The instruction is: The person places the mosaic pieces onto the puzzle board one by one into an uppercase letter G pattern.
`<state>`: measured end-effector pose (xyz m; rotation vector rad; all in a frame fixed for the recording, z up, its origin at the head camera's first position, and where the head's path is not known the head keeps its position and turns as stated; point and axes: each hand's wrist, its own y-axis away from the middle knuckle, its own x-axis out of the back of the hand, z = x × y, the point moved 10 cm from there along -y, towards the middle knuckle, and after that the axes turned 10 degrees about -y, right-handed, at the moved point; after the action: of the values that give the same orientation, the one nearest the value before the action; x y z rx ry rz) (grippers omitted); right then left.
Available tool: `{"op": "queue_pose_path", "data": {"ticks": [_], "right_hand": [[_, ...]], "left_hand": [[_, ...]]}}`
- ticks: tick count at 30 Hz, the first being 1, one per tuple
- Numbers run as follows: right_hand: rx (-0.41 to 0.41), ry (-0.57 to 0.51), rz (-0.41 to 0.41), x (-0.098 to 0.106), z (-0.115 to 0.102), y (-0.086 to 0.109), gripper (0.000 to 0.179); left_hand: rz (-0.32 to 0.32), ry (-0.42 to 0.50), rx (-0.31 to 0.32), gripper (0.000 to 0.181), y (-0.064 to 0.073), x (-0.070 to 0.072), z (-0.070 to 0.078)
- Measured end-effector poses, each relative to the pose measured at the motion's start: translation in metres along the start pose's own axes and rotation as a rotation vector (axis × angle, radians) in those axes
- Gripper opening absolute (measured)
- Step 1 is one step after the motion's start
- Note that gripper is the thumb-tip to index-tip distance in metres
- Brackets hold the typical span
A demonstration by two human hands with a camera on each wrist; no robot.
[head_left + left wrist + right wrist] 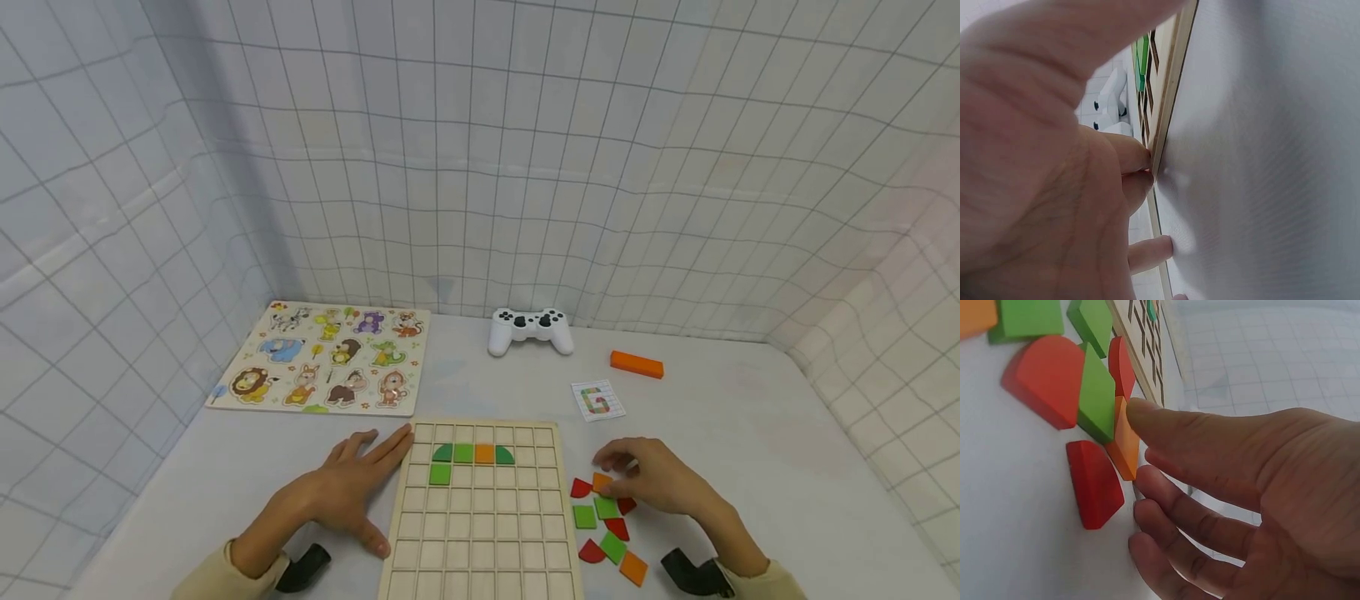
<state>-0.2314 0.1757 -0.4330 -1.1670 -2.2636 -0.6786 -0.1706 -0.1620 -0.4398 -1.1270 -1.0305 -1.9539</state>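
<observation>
My left hand [352, 492] lies with fingers spread along the left side of a wooden grid board [480, 525]. Its fingertips and thumb touch the board's edge, also seen in the left wrist view. Two dark green quarter-round tiles, a green square and an orange square form a row near the board's top, with another green square tile [440, 474] below the left end. Right of the board, my right hand [660, 475] hovers over loose tiles. Its thumb is at an orange square tile [1124, 440], the fingers loosely bent beyond it. A red quarter-round tile [1094, 484] lies beside them.
Several red, green and orange tiles, including a green square [585, 517], lie by the board's right edge. Behind are a card with a letter G pattern [597, 401], an orange bar [637, 364], a white game controller [530, 331] and an animal puzzle board [322, 358].
</observation>
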Motion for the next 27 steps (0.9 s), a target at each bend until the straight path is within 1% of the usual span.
{"op": "queue_pose_path", "data": {"ticks": [5, 8, 14, 19, 24, 27], "right_hand": [[0.023, 0.014, -0.002, -0.0006, -0.0002, -0.0005, 0.023], [0.035, 0.04, 0.012, 0.0014, -0.0005, -0.0002, 0.02], [0.029, 0.07, 0.027, 0.0032, -0.0003, 0.0003, 0.017], [-0.002, 0.09, 0.057, 0.0045, 0.0012, -0.0025, 0.019], [-0.059, 0.09, 0.075, 0.0041, 0.004, -0.0019, 0.02], [-0.063, 0.107, 0.074, 0.0029, 0.0016, -0.004, 0.019]], "left_hand": [[0.001, 0.011, 0.001, 0.138, 0.0012, -0.0004, 0.0006], [0.006, 0.012, -0.005, 0.137, 0.0012, 0.0003, 0.0015], [0.012, 0.013, -0.01, 0.137, 0.001, 0.0005, 0.0029], [0.017, -0.008, -0.008, 0.137, 0.0015, 0.002, 0.0033], [0.017, -0.007, -0.01, 0.136, 0.0007, 0.0036, 0.0054], [0.021, -0.004, -0.004, 0.136, 0.0028, 0.0045, 0.0055]]}}
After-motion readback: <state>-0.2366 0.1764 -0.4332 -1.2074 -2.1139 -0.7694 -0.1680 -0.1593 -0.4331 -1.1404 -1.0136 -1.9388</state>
